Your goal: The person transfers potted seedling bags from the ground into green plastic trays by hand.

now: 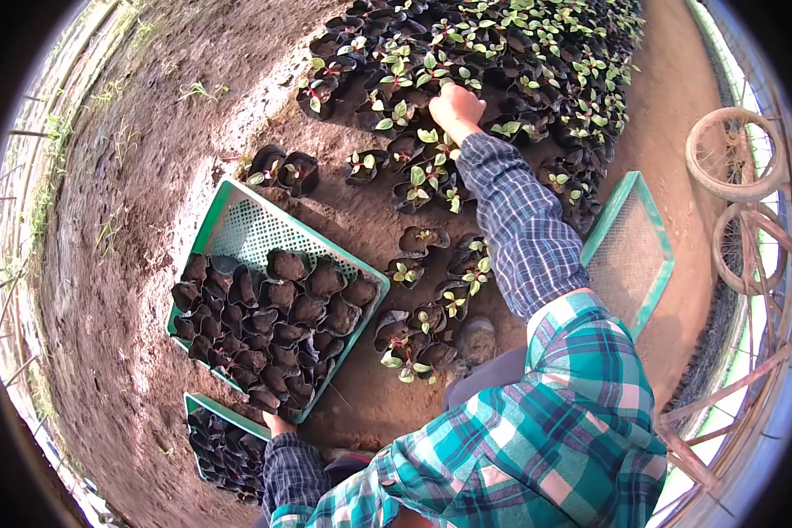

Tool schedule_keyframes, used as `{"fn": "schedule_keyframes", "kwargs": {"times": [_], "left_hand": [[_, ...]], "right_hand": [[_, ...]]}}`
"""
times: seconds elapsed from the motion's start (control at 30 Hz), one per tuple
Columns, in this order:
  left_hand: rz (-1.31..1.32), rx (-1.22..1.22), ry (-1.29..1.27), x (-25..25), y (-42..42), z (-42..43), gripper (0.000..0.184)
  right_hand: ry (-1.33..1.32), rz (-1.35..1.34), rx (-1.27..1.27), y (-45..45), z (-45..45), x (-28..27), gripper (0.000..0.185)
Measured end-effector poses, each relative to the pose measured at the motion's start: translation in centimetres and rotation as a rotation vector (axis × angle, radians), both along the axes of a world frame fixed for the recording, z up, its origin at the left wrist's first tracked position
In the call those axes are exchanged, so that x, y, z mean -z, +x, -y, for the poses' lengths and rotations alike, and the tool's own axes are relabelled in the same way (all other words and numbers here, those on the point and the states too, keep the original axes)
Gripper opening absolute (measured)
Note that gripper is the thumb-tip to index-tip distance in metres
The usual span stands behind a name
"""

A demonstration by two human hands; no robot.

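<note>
My right hand (458, 109) reaches out among the potted seedlings (519, 53) at the top centre. Its fingers are curled together at the edge of the dense group, and what they hold, if anything, is hidden. My left hand (279, 424) is at the near edge of a green crate (264, 220), by the black pots of soil (282, 295) that fill its lower part. Only a part of that hand shows, and its fingers are mostly hidden. Small seedlings in black bags (418, 176) stand on the soil between the crate and my right arm.
A second green crate (229, 403) with black pots lies at the lower left. An upturned or empty green-framed tray (629, 251) lies right of my arm. Wheels (736, 153) and metal bars (713, 396) stand at the right edge.
</note>
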State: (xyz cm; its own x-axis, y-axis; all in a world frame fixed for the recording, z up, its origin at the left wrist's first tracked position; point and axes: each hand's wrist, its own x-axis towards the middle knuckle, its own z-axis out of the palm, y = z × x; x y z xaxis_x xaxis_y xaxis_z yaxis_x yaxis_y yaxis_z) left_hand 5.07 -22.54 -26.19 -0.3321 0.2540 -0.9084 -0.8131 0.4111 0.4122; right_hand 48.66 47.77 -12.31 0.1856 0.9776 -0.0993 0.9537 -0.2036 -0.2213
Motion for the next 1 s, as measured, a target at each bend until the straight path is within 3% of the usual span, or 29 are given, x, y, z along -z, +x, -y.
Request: {"fn": "schedule_keyframes", "kwargs": {"times": [0.23, 0.43, 0.5, 0.6, 0.77, 1.0], "left_hand": [[0.006, -0.061, 0.025, 1.9, -0.3, 0.5, 0.065], [-0.006, -0.129, 0.029, 1.5, 0.5, 1.9, 0.066], [-0.014, -0.128, 0.032, 1.5, 0.6, 1.7, 0.066], [-0.017, -0.103, 0.038, 1.8, 0.2, 0.7, 0.067], [-0.015, -0.061, 0.034, 1.3, -0.1, 0.7, 0.068], [-0.018, 0.003, 0.021, 0.9, -0.3, 1.1, 0.069]], "right_hand": [[0.333, 0.084, -0.313, -3.6, 1.6, -5.6, 0.024], [0.38, -0.235, -0.689, -15.1, 6.7, -7.9, 0.021], [0.517, -0.229, -0.912, -19.5, 9.2, -6.6, 0.017], [0.603, -0.176, -1.052, -25.6, 14.1, -3.5, 0.008], [0.25, -0.113, -1.252, -27.7, 22.0, 1.5, 0.017], [0.19, -0.233, -1.132, -26.5, 20.9, 0.7, 0.014]]}}
